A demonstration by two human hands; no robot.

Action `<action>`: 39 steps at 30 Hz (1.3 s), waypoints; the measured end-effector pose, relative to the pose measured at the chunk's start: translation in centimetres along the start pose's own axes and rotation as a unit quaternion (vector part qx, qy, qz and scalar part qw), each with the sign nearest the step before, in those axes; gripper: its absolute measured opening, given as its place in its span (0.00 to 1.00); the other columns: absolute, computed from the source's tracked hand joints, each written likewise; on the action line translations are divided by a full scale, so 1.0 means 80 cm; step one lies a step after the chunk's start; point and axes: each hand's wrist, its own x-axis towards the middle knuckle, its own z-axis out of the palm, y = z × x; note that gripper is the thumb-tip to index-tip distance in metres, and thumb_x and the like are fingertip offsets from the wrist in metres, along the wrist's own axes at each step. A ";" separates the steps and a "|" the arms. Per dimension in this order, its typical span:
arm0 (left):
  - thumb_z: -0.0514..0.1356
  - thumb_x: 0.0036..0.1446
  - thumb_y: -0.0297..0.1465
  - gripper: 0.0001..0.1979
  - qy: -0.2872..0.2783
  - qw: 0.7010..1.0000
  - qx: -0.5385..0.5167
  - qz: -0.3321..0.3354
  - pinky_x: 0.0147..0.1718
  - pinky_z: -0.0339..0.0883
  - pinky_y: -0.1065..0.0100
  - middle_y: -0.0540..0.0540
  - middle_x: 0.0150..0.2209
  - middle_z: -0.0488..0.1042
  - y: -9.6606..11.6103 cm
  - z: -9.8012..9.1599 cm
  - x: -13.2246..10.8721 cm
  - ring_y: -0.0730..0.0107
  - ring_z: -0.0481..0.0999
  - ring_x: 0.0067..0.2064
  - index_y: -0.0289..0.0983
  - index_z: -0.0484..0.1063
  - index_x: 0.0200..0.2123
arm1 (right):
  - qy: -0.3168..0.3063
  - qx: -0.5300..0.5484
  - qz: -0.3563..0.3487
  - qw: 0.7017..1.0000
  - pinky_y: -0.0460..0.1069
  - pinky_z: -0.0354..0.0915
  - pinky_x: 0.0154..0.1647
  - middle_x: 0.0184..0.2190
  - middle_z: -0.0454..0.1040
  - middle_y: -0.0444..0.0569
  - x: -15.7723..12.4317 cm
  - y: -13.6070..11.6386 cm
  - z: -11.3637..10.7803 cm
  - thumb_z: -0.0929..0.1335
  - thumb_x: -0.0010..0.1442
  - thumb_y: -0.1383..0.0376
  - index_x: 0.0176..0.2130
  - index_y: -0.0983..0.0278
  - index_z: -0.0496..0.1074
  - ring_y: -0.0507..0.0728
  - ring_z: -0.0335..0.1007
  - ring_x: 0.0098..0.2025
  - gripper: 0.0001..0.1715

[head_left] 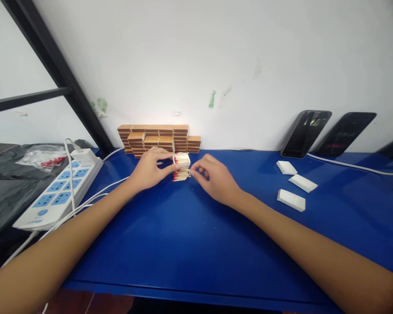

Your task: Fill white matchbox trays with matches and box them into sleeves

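Note:
My left hand grips a small white matchbox tray between thumb and fingers. Red-tipped matchsticks lie in it, their heads pointing left. Just in front of the tray is a loose pile of matchsticks on the blue table. My right hand is closed in a pinch at the right end of these sticks; how many its fingertips hold is too small to tell. Behind the left hand, brown matchboxes are stacked in rows against the wall.
Three white trays or blocks lie to the right. Two dark phones lean on the wall, a white cable beside them. At left are a white power strip, cables, and a plastic bag with red bits on black sheeting.

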 end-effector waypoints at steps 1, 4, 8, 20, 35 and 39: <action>0.67 0.60 0.51 0.21 0.005 1.000 0.007 0.000 0.51 0.71 0.56 0.44 0.46 0.83 -0.002 -0.001 0.000 0.54 0.78 0.49 0.44 0.83 0.49 | -0.027 0.003 -0.011 1.000 0.49 0.64 0.40 0.38 0.70 0.47 -0.001 0.000 0.005 0.68 0.69 0.66 0.41 0.61 0.75 0.53 0.67 0.36 0.04; 0.67 0.60 0.51 0.22 0.007 1.000 0.016 -0.001 0.50 0.71 0.56 0.44 0.46 0.83 -0.005 -0.001 0.000 0.54 0.78 0.48 0.44 0.83 0.49 | -0.077 -0.005 -0.032 0.997 0.49 0.64 0.39 0.40 0.70 0.47 -0.005 -0.002 0.017 0.68 0.69 0.67 0.43 0.60 0.76 0.53 0.68 0.37 0.05; 0.67 0.60 0.50 0.21 0.005 1.000 0.016 -0.003 0.50 0.71 0.55 0.44 0.47 0.83 -0.004 0.001 -0.001 0.54 0.78 0.48 0.44 0.83 0.50 | -0.083 -0.027 -0.031 0.996 0.49 0.65 0.39 0.41 0.71 0.47 -0.007 -0.004 0.023 0.68 0.69 0.67 0.44 0.61 0.76 0.53 0.69 0.37 0.06; 0.66 0.61 0.50 0.21 -0.009 1.000 0.006 -0.004 0.51 0.71 0.55 0.43 0.47 0.82 -0.002 0.000 -0.001 0.53 0.78 0.49 0.44 0.83 0.51 | -0.097 -0.004 -0.029 0.995 0.48 0.61 0.36 0.39 0.70 0.45 -0.006 -0.004 0.021 0.70 0.68 0.68 0.39 0.61 0.75 0.52 0.66 0.34 0.03; 0.66 0.60 0.51 0.21 -0.022 1.000 0.012 0.005 0.49 0.70 0.54 0.43 0.45 0.82 -0.003 0.000 0.000 0.54 0.78 0.47 0.44 0.83 0.49 | -0.126 -0.022 -0.037 0.991 0.49 0.62 0.39 0.41 0.70 0.47 -0.004 -0.003 0.007 0.66 0.72 0.67 0.41 0.62 0.71 0.53 0.67 0.36 0.05; 0.67 0.59 0.51 0.23 -0.033 0.999 0.013 0.012 0.49 0.70 0.54 0.43 0.45 0.82 0.001 0.000 -0.001 0.54 0.77 0.48 0.45 0.83 0.51 | -0.019 -0.024 0.000 1.000 0.49 0.63 0.39 0.40 0.70 0.48 0.002 0.002 -0.008 0.67 0.71 0.65 0.41 0.61 0.71 0.54 0.67 0.36 0.03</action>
